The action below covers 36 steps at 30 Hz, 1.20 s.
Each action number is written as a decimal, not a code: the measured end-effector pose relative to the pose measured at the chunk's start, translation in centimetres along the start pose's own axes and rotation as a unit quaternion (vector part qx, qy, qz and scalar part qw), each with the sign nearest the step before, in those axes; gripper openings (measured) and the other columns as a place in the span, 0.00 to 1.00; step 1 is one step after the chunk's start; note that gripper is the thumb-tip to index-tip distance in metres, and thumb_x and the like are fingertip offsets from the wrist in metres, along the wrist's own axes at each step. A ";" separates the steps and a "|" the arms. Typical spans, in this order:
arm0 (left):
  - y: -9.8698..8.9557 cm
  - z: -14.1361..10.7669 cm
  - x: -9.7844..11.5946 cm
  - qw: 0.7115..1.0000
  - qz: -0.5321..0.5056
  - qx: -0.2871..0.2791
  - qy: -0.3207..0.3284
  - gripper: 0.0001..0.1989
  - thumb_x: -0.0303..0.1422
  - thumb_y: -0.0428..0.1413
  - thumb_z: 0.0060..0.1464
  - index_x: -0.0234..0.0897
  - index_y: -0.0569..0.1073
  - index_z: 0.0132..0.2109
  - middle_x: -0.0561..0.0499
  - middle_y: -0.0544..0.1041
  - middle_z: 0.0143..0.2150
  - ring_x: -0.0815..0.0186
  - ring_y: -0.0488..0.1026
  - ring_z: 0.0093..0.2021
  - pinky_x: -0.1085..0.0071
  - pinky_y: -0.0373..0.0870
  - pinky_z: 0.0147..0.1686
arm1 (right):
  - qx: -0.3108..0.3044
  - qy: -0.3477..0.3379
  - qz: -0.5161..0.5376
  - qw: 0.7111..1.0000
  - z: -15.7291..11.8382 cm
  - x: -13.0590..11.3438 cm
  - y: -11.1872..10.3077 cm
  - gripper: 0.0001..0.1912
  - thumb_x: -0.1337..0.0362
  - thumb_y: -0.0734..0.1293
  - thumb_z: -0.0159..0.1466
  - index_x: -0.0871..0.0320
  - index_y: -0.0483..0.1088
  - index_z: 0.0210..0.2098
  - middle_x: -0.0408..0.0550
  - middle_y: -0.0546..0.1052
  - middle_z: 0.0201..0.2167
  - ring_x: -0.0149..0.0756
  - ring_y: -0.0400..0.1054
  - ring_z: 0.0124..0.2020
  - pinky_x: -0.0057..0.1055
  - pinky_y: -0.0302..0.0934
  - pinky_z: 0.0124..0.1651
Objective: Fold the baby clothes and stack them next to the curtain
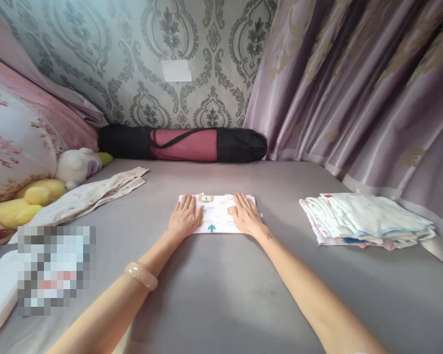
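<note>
A white cloth (214, 222) with small printed figures lies folded into a flat rectangle on the grey sheet. My left hand (186, 215) rests flat on its left end, fingers stretched away from me. On the right end lies my right hand (246, 215), palm down with its fingers extended. The middle of the cloth shows between the two hands, with a green leaf print near the front edge. Both palms and what is under them are hidden.
A stack of folded cloths (369, 219) sits at the right. Leftward are a loose patterned cloth (92, 196), a yellow plush (33, 199), a white plush (77, 166) and a white object (3, 285). A black and maroon bag (184, 144) lies along the wall.
</note>
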<state>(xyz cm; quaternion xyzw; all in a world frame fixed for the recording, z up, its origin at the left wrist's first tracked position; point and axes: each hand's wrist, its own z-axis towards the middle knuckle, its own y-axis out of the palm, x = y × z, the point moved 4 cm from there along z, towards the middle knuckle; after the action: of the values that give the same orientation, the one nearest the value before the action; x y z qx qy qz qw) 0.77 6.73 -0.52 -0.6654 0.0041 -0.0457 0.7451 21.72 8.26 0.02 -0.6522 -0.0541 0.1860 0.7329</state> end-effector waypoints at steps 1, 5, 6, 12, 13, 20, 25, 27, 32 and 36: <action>0.2 0.0 -0.1 1.000 -0.005 -0.017 -0.004 0.32 0.42 0.33 0.66 0.23 0.55 0.67 0.37 0.54 0.69 0.54 0.47 0.70 0.57 0.46 0.66 | -0.005 0.005 -0.005 1.000 -0.1 0.2 0.3 0.32 0.58 0.47 0.69 0.72 0.50 0.67 0.58 0.49 0.69 0.43 0.39 0.70 0.41 0.35 0.69; 0.4 0.1 -0.4 0.999 -0.014 -0.033 -0.009 0.32 0.43 0.34 0.66 0.23 0.55 0.67 0.37 0.54 0.69 0.54 0.47 0.70 0.57 0.48 0.66 | -0.025 0.009 -0.003 1.000 0.0 0.4 0.6 0.32 0.58 0.48 0.69 0.71 0.49 0.67 0.58 0.49 0.69 0.43 0.40 0.70 0.41 0.35 0.69; 0.2 0.2 -0.4 0.999 -0.015 -0.035 0.000 0.31 0.43 0.34 0.66 0.24 0.56 0.66 0.37 0.55 0.69 0.54 0.48 0.69 0.58 0.49 0.65 | -0.040 0.009 0.007 0.999 0.0 0.5 0.4 0.32 0.58 0.47 0.69 0.71 0.49 0.67 0.58 0.49 0.69 0.42 0.40 0.70 0.41 0.36 0.69; -0.5 -0.2 -2.4 0.999 0.001 0.025 0.020 0.31 0.43 0.34 0.66 0.26 0.54 0.67 0.37 0.53 0.69 0.54 0.46 0.70 0.55 0.47 0.66 | -0.039 0.036 0.033 0.998 -0.6 2.5 -1.1 0.33 0.56 0.42 0.70 0.70 0.45 0.68 0.55 0.43 0.70 0.40 0.33 0.70 0.41 0.34 0.69; -0.2 -0.3 -2.7 1.000 0.002 0.011 0.027 0.31 0.43 0.34 0.66 0.26 0.53 0.67 0.38 0.53 0.70 0.54 0.46 0.70 0.55 0.46 0.66 | -0.045 0.044 0.029 0.998 -0.9 2.8 -1.0 0.33 0.56 0.42 0.70 0.70 0.45 0.68 0.55 0.42 0.70 0.40 0.33 0.70 0.41 0.34 0.69; 0.9 -0.4 -3.5 0.997 -0.007 -0.069 0.022 0.32 0.43 0.33 0.65 0.25 0.50 0.69 0.39 0.48 0.71 0.55 0.43 0.70 0.54 0.45 0.66 | -0.084 0.051 0.028 0.995 -1.4 3.3 -0.1 0.34 0.55 0.42 0.70 0.70 0.45 0.68 0.54 0.42 0.70 0.40 0.34 0.70 0.39 0.34 0.69; -0.6 -0.3 -2.3 0.997 0.035 -0.052 0.033 0.30 0.42 0.33 0.66 0.26 0.57 0.66 0.37 0.53 0.69 0.51 0.48 0.69 0.45 0.44 0.64 | -0.096 0.046 0.008 0.994 -0.9 2.8 -0.8 0.33 0.57 0.45 0.70 0.72 0.46 0.68 0.57 0.44 0.70 0.44 0.35 0.70 0.44 0.33 0.69; -1.4 -0.3 -0.6 0.997 0.053 0.010 0.058 0.29 0.40 0.34 0.66 0.26 0.60 0.65 0.36 0.56 0.68 0.51 0.49 0.69 0.46 0.43 0.65 | -0.062 0.013 -0.009 0.998 -0.7 1.4 -1.3 0.31 0.59 0.47 0.69 0.70 0.49 0.67 0.59 0.45 0.70 0.45 0.35 0.70 0.47 0.30 0.69; -0.7 -0.3 4.2 0.988 0.018 0.051 0.145 0.28 0.38 0.34 0.66 0.29 0.58 0.66 0.42 0.55 0.69 0.55 0.47 0.70 0.55 0.45 0.66 | -0.013 -0.100 0.015 0.995 -0.4 -3.1 -0.5 0.29 0.60 0.48 0.70 0.62 0.50 0.68 0.54 0.47 0.70 0.43 0.37 0.70 0.47 0.30 0.69; 1.1 -0.1 5.0 0.990 0.006 0.001 0.139 0.27 0.37 0.35 0.66 0.30 0.56 0.67 0.42 0.54 0.69 0.55 0.48 0.69 0.53 0.47 0.66 | -0.028 -0.092 0.027 0.995 -0.5 -4.0 0.9 0.29 0.60 0.47 0.70 0.62 0.49 0.68 0.50 0.49 0.69 0.41 0.38 0.70 0.46 0.30 0.69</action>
<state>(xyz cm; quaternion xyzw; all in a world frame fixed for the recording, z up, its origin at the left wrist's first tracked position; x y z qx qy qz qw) 5.77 6.42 -1.35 -0.6515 0.1109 -0.1332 0.7385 17.99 6.53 -0.30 -0.6538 -0.1089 0.2632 0.7010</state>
